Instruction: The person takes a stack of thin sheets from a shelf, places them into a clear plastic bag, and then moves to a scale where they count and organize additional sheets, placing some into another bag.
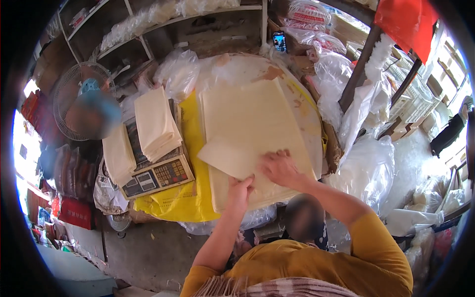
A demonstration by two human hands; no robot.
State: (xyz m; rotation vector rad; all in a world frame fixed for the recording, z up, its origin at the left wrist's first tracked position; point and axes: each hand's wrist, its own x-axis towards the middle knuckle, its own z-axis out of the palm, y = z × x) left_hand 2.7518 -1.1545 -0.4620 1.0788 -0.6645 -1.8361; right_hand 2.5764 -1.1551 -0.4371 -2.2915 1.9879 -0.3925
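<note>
A broad stack of thin cream-coloured sheets (252, 115) lies flat before me. Near its front, one sheet is turned up into a pale pointed flap (228, 157). My left hand (240, 187) pinches the edge of this flap between thumb and fingers. Just to the right, my right hand (279, 167) is low over the stack with its fingers bent and somewhat apart. Motion blurs its left side, and I see nothing gripped in it. Left of the stack, a folded bundle of cream sheets (157, 124) and a second folded bundle (119, 157) rest on a digital scale (163, 172).
A yellow printed plastic sack (172, 202) lies under the stack and scale. Behind the scale stand a fan (85, 100) and a clear plastic bag (180, 72). A lit phone (279, 41) leans at the back. Plastic-wrapped goods (330, 70) and a dark post (362, 70) border the right side.
</note>
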